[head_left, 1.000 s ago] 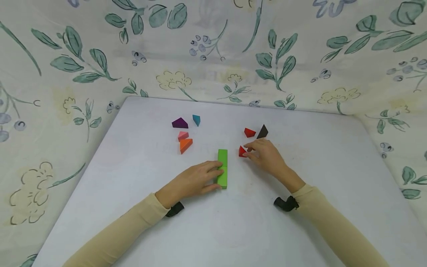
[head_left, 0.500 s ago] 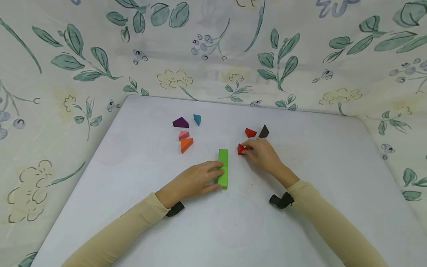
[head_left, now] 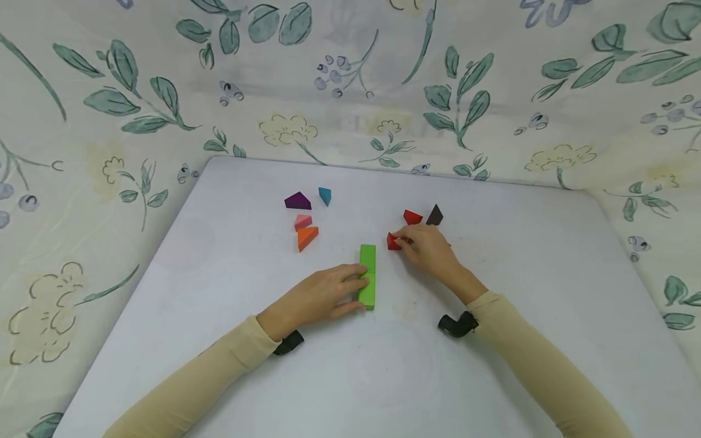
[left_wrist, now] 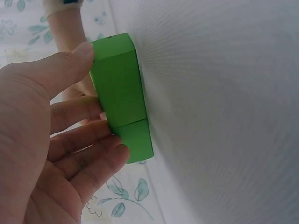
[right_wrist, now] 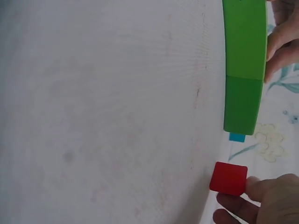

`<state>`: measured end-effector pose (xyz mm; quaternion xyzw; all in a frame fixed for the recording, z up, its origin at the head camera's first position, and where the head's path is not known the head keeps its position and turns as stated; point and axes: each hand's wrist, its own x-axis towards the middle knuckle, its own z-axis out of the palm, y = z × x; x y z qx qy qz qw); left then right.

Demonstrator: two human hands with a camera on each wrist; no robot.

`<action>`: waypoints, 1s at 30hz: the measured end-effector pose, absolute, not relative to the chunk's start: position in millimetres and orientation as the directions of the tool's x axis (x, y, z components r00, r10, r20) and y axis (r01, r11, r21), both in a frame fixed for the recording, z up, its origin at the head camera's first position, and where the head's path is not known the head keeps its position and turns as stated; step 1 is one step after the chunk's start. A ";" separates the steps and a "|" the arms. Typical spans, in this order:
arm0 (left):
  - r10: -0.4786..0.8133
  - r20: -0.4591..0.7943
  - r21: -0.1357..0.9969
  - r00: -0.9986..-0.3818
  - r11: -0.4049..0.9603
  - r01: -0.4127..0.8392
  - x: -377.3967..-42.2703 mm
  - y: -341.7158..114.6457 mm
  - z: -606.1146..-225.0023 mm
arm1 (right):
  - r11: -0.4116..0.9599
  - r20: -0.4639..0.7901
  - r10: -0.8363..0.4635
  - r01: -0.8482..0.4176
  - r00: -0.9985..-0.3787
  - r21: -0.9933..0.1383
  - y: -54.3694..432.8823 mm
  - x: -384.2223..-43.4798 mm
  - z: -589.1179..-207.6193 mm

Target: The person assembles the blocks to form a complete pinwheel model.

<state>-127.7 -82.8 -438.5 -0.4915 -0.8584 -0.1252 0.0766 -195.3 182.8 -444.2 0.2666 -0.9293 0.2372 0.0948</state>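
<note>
Right hand (head_left: 429, 250) has shifted slightly left, red block (head_left: 391, 242) pinched narrowly between thumb and fingers — gap to the two green blocks (head_left: 368, 255) is smaller, no contact. Probably lining red up beside green, not there yet. Left hand (head_left: 317, 297) unmoved, fingers loosely spread against the greens' left side, likely steadying them; greens lie end to end, mid-table. Back left: purple block (head_left: 298, 201), blue block (head_left: 325, 196), pink block (head_left: 302, 222), orange block (head_left: 307, 238). Back right: second red block (head_left: 412, 216), dark gray block (head_left: 435, 215). White tabletop (head_left: 383, 377), faintly smudged — white cloth (head_left: 350, 143) behind and alongside, printed with leaves, berries, yellow flowers.
</note>
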 end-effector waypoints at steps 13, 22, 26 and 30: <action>0.820 0.246 0.161 -0.517 0.491 0.856 -128.1 -82.6 -437.9 | 0.753 0.188 -0.418 -0.455 -0.889 -0.476 163.9 -212.5 -445.6; 0.819 0.254 0.165 -0.515 0.488 0.857 -127.9 -83.5 -437.5 | 0.721 0.124 -0.397 -0.393 -0.909 -0.571 147.4 -221.1 -447.2; 0.820 0.255 0.166 -0.513 0.486 0.858 -128.1 -83.7 -437.6 | 0.703 0.110 -0.403 -0.384 -0.908 -0.599 142.0 -219.7 -447.4; 0.822 0.258 0.158 -0.508 0.483 0.861 -128.9 -83.7 -437.8 | 0.699 0.080 -0.414 -0.373 -0.907 -0.610 136.5 -216.6 -446.5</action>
